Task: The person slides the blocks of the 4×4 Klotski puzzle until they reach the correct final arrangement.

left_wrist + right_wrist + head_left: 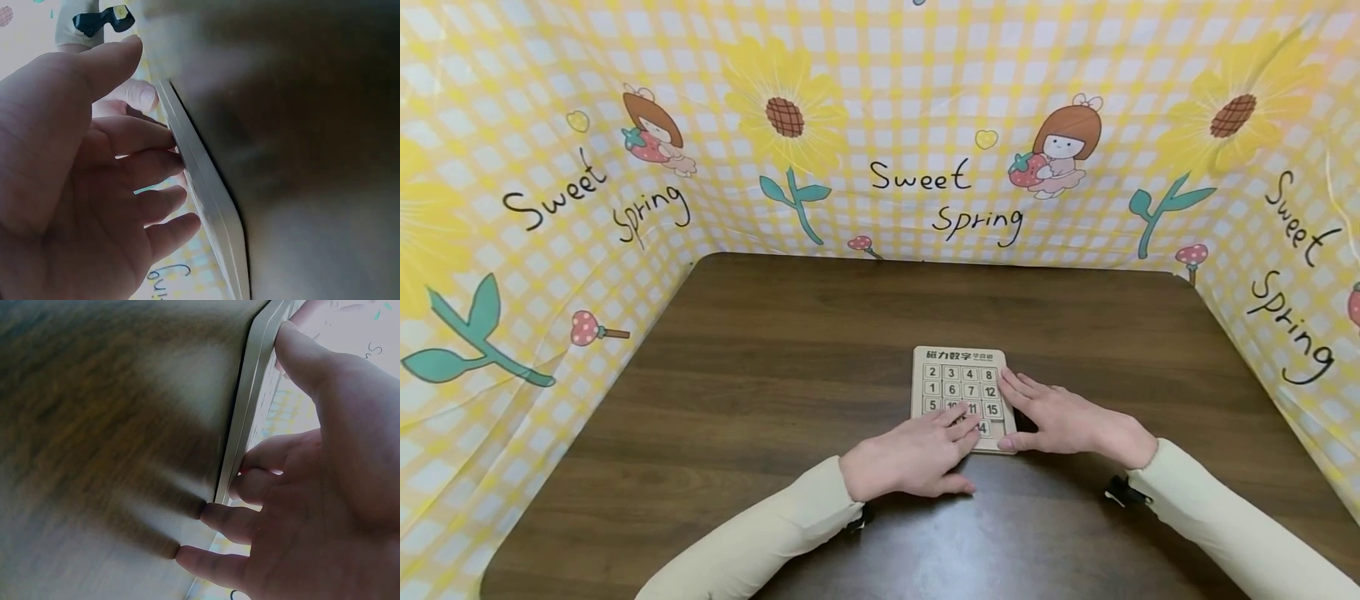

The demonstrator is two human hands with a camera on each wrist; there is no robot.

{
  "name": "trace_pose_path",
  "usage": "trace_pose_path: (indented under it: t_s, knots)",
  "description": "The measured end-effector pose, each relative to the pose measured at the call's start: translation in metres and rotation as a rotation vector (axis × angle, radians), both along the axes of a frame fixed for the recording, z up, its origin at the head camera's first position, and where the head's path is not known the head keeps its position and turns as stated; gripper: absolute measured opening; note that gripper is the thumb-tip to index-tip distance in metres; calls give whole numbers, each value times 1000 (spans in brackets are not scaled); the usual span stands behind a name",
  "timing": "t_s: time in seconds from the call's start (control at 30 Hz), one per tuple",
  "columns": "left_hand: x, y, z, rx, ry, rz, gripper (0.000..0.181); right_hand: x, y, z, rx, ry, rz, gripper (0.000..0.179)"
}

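A pale wooden number slide puzzle (951,389) lies flat on the brown table, right of the middle. Its upper rows read 2, 3, 4, 8 and 1, 6, 7, 12; below, 5, 11 and 15 show. A bare slot is at the lower right, beside tile 14 (982,428). My left hand (910,457) reaches over the bottom rows, fingertips touching tiles and covering some, thumb apart over the table. My right hand (1063,419) rests along the puzzle's right side, thumb at the lower right corner. In the right wrist view, two of its fingertips (211,512) touch the table.
The dark wood table (760,350) extends around the puzzle. Yellow checked cloth (925,100) with flowers and "Sweet Spring" lettering stands behind it and at both sides. Both forearms wear pale sleeves, with a black strap device (1126,492) near the right wrist.
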State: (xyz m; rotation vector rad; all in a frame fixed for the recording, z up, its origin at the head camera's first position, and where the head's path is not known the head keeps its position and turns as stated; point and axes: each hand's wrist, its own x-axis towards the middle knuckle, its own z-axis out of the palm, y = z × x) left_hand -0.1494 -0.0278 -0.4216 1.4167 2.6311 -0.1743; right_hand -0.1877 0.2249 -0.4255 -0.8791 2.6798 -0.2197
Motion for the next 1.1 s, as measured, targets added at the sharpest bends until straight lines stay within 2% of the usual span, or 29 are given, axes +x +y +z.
trace_pose_path:
  t_s: [0.23, 0.37, 0.47, 0.6, 0.8, 0.97, 1.1]
  knots:
    - [0, -12, 2, 1, 10, 6, 71, 0, 1, -1, -2, -7, 4, 98]
    - [-1, -13, 4, -1, 8, 5, 71, 0, 1, -2, -4, -12, -4, 98]
    - [-2, -10, 5, -8, 47, 0, 67, 1, 0, -2, -6, -15, -3, 98]
    - [-11, -3, 7, 13, 73, -6, 64, 0, 0, -1, -9, -7, 8, 97]
    - [-24, 12, 5, 45, 40, -40, 65, 0, 1, 0, -18, 11, 17, 96]
    - [-27, 21, 2, 34, -6, -42, 64, 0, 1, -1, -17, 2, 17, 96]
    - [-29, 23, 1, 16, 11, -32, 66, 0, 2, -1, -18, 8, 17, 96]
